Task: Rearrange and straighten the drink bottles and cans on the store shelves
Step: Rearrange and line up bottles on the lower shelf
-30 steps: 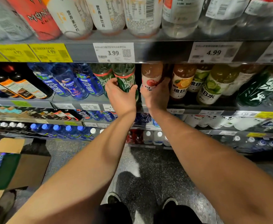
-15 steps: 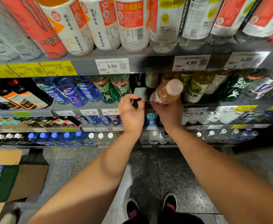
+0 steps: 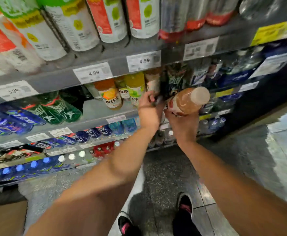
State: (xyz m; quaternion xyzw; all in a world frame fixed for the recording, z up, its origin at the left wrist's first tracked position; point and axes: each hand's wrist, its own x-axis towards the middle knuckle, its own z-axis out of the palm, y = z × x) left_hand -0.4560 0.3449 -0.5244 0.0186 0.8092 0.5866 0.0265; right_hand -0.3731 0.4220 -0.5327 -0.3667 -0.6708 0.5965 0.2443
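**Peach-coloured bottle off the shelf, in right hand**

Peach-coloured bottle (image 3: pixel 188 101) is held in front of the middle shelf (image 3: pixel 95 109), tilted with its white cap toward the camera. Right hand (image 3: pixel 182 126) grips it from below, fingers wrapped round the lower body. Left hand (image 3: pixel 148 108) is just beside it at the shelf edge, fingers curled on something small and dark; blurred, can't tell what. Behind the hands: orange-label bottle (image 3: pixel 111 97) and green-label bottle (image 3: pixel 136 89) upright on the shelf. To the left a bare stretch of shelf, then green bottles (image 3: pixel 57 109) and blue bottles (image 3: pixel 11 120) leaning. Price tags (image 3: pixel 93 72) on the rail above. Black shoes (image 3: pixel 184 206) on the speckled floor.
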